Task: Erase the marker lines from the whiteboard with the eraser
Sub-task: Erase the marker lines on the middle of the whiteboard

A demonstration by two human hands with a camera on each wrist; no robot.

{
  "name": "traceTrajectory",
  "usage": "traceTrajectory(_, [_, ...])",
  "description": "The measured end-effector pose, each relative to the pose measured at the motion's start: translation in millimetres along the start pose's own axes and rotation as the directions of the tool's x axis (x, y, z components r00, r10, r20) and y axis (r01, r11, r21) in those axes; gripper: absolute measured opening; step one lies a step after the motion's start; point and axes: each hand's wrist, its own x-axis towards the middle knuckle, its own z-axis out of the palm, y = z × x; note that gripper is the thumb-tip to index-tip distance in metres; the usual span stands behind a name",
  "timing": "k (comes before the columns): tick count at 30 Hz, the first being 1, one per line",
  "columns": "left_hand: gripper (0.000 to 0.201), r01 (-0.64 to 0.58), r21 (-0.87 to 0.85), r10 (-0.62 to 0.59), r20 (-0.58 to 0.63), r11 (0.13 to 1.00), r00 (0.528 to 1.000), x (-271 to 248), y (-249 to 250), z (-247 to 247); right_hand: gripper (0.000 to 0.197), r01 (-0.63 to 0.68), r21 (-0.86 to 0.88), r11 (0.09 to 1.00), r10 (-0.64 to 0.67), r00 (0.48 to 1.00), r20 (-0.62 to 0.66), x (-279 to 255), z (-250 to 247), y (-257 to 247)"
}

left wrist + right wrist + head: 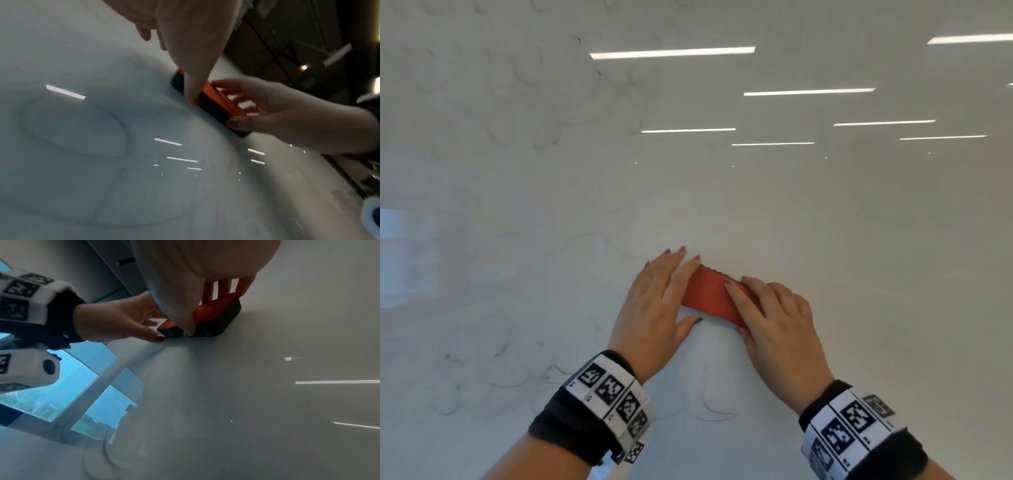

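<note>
A red eraser (709,294) with a black felt underside lies pressed against the white whiteboard (825,240), tilted down to the right. My left hand (657,298) lies flat over its left end with straight fingers, the thumb touching the lower edge. My right hand (777,315) grips the right end, fingers curled over the top and thumb on the lower side. Faint grey marker loops (510,342) show left of and below the hands. The left wrist view shows the eraser (224,100) and the right hand (287,113); the right wrist view shows the eraser (218,309) and the left hand (115,321).
Ceiling light strips (671,53) reflect in the glossy board, and a window reflection (400,257) sits at its left. More faint swirls (534,68) cover the upper left. The board's dark frame edge (349,178) runs along the right of the left wrist view.
</note>
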Motion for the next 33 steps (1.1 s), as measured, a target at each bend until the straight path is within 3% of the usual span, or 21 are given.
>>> traceTrajectory(5, [0.106,0.19,0.173,-0.204,0.069,0.966,0.976,-23.3,-57.8,-24.0,0.063,-0.188,0.026,0.982,0.19,0.98,-0.067,11.5,-7.3,7.6])
traceTrajectory(7, [0.105,0.196,0.246,-0.23,0.12,0.949,0.966,-29.6,-72.5,-28.7,0.062,-0.266,-0.007,0.964,0.264,0.96,-0.09,20.9,-11.0,12.9])
traceTrajectory(15, [0.104,0.153,0.25,-0.185,0.112,0.956,0.976,-33.3,-80.3,-24.7,0.06,-0.291,-0.05,0.955,0.287,0.955,-0.068,26.0,2.1,-24.2])
traceTrajectory(23, [0.103,0.118,0.251,-0.153,0.128,0.961,0.98,-33.7,-79.3,-21.5,0.072,-0.239,0.002,0.971,0.239,0.971,0.013,-45.4,28.3,-66.9])
traceTrajectory(29, [0.102,0.105,0.228,-0.14,0.144,0.968,0.98,-33.9,-79.8,-18.7,0.083,-0.199,0.029,0.98,0.193,0.972,0.135,-94.5,34.6,-68.6])
traceTrajectory(33, [0.103,0.112,0.242,-0.15,0.148,0.964,0.977,-33.0,-79.4,-18.3,0.074,-0.331,0.038,0.943,0.329,0.943,0.05,-85.1,19.7,-46.8])
